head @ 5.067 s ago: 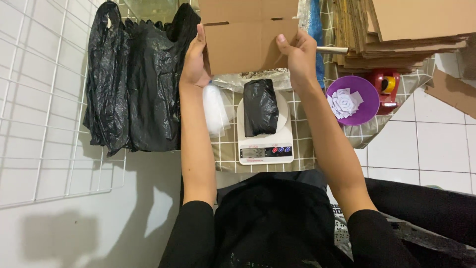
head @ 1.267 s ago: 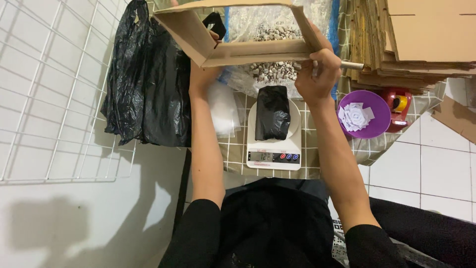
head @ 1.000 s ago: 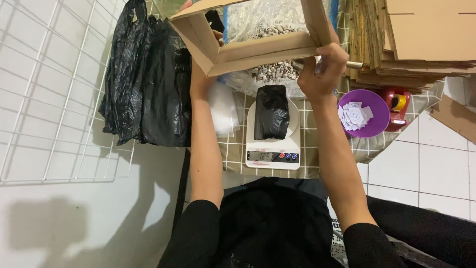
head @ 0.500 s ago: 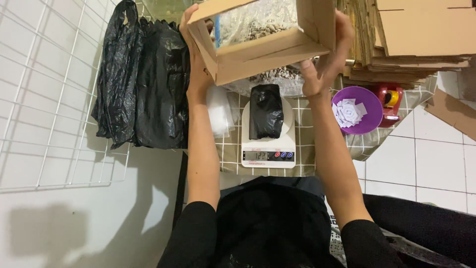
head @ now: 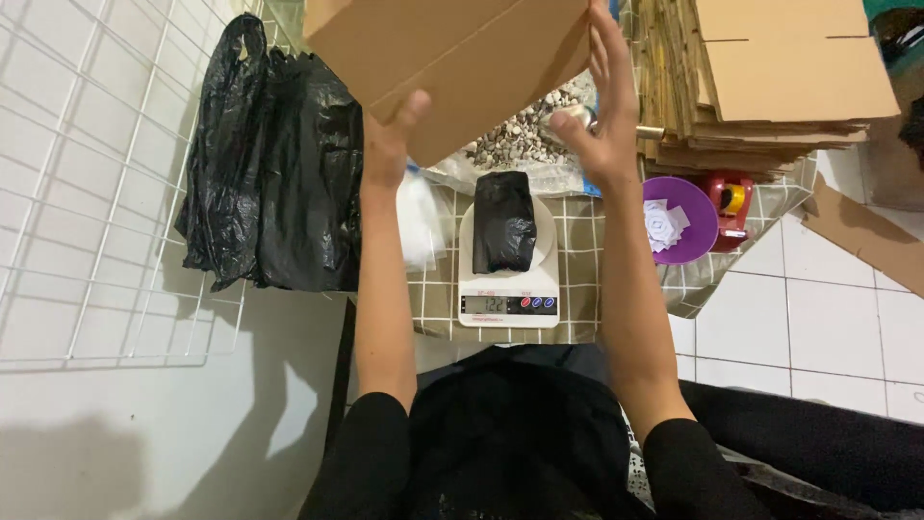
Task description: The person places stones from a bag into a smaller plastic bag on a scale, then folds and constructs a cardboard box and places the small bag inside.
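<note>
While the cardboard box (head: 452, 58) is held up between both hands, the left hand (head: 385, 140) grips its lower corner, fingers hidden. The right hand (head: 602, 116) presses its side with fingers straight and close together; firm, even pressure should stop it slipping above the scale (head: 508, 289).

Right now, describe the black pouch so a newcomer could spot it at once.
Find the checked tablecloth between the forearms. On it sits a white scale, and the pouch stands on its round platform. It is small, glossy and upright, unlike the big limp black bags hanging to the left.
</note>
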